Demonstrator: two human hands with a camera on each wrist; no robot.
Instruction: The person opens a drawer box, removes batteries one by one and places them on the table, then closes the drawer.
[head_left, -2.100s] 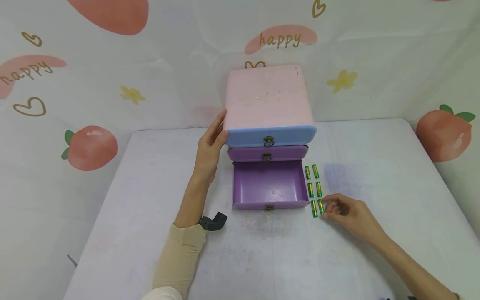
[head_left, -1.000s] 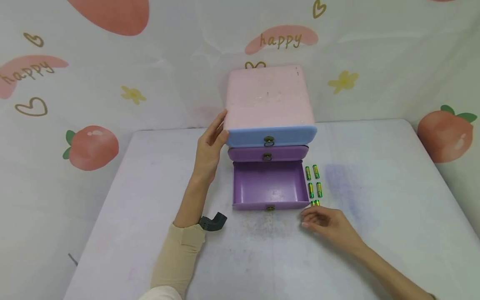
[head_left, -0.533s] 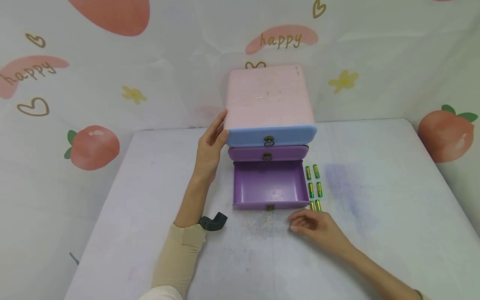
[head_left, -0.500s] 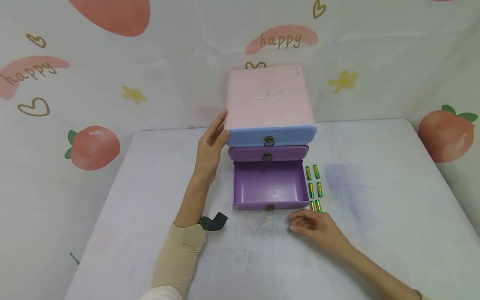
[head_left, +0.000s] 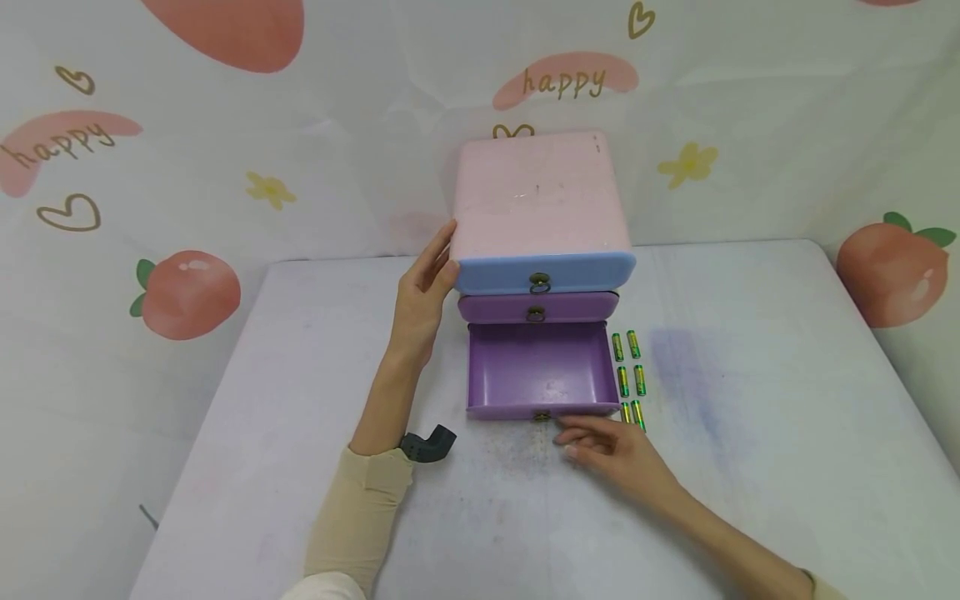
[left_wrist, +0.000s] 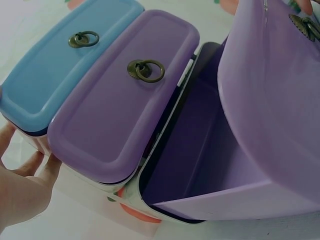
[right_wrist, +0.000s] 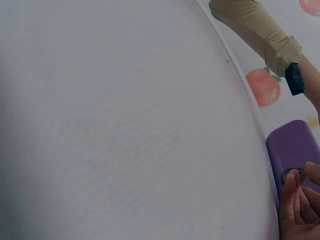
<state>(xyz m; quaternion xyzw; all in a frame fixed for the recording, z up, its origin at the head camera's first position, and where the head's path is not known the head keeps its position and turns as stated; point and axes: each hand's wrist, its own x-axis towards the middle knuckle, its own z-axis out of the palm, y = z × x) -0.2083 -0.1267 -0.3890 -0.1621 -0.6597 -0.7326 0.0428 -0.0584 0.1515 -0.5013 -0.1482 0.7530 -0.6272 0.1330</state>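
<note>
A small drawer cabinet (head_left: 542, 196) with a pink top stands at the back of the table. Its blue top drawer (head_left: 498, 275) and purple middle drawer (head_left: 495, 308) are closed, while the purple bottom drawer (head_left: 543, 367) is pulled out and looks bare inside. My left hand (head_left: 418, 304) rests against the cabinet's left side, fingers extended along it. At the bottom drawer's front, my right hand (head_left: 611, 446) has its index fingertip right at the brass ring pull (head_left: 542, 417), the thumb lower and apart from it. In the right wrist view the fingers partly cover the ring pull (right_wrist: 295, 174).
Several green batteries (head_left: 623, 381) lie in two columns along the drawer's right side, close to my right hand. A dark wrist mount (head_left: 427, 444) sticks out from my left forearm. Behind the table hangs a printed cloth (head_left: 360, 125) with fruit and hearts.
My right hand has left the nearest battery, which it was touching, and moved left to the open drawer's ring pull. The left hand has stayed on the cabinet's side.
</note>
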